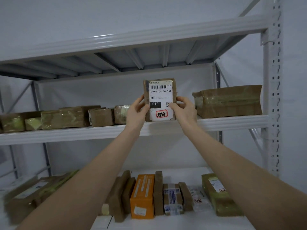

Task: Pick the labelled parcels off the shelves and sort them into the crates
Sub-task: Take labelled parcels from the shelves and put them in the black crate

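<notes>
upright parcel [160, 95] between both hands' fingers [144, 109]

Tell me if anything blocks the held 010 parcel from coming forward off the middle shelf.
Nothing visible does. The left hand and right hand grip the parcel by its sides at the front edge of the shelf; the large taped box to its right stands apart. No crate is in view.

The light is dim, cool and even, with soft shadows. A thin glare streak runs along the top shelf beam [103, 36] at upper left; its underside is dark. The label [160, 97] at centre reads sharp. Parcels [25, 196] at lower left blur, and the upright [275, 97] at right bows.
</notes>
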Motion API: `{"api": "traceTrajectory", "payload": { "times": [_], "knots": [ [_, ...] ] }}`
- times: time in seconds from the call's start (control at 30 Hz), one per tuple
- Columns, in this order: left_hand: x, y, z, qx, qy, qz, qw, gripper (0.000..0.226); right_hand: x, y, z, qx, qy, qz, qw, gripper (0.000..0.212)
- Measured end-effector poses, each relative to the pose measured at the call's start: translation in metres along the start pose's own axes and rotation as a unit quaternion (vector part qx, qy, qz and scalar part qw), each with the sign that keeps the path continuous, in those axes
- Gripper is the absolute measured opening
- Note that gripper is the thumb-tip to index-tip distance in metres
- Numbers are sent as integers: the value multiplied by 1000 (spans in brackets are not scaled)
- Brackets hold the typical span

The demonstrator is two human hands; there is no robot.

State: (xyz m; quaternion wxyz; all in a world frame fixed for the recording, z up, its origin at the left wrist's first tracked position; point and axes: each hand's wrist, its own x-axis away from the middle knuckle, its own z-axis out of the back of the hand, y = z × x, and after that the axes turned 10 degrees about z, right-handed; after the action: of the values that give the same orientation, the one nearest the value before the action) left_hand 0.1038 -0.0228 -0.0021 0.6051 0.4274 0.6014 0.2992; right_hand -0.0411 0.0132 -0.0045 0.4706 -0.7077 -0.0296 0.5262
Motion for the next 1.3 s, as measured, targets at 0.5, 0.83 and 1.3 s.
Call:
{"api": "traceTrajectory", "payload": {
  "times": [0.5, 0.83, 1.3],
  "knots": [
    [61, -20, 185, -50, 181, 69, 980, 37, 117, -38, -146, -42, -116, 21, 992, 23],
    [134, -105, 393, -150, 273, 187, 932, 54, 261, -22, -307, -51, -280, -58, 957, 17],
    [251, -191, 602, -149, 413, 297, 848, 45, 452, -2, -503, -33, -489, -116, 864, 24]
  ]
}}
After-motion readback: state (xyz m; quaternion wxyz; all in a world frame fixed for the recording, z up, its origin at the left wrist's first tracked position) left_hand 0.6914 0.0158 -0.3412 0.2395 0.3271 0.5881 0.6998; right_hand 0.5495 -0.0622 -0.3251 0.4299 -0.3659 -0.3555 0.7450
